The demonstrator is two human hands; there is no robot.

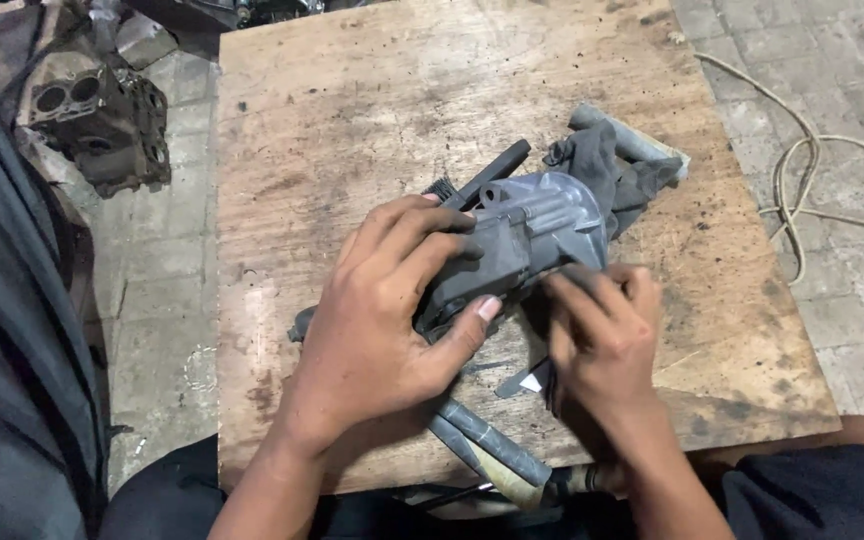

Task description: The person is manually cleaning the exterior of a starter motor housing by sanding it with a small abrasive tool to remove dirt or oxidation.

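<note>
I have 1 view, from the head camera. It looks steeply down and slightly forward, close over the board (352, 110), which fills most of the frame. The paved floor (832, 100) shows at both sides, my knees along the bottom edge.

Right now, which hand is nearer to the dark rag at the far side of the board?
Right. The right hand works at the grey metal housing just below the dark rag; the left hand grips the housing's opposite side, farther from it.
</note>
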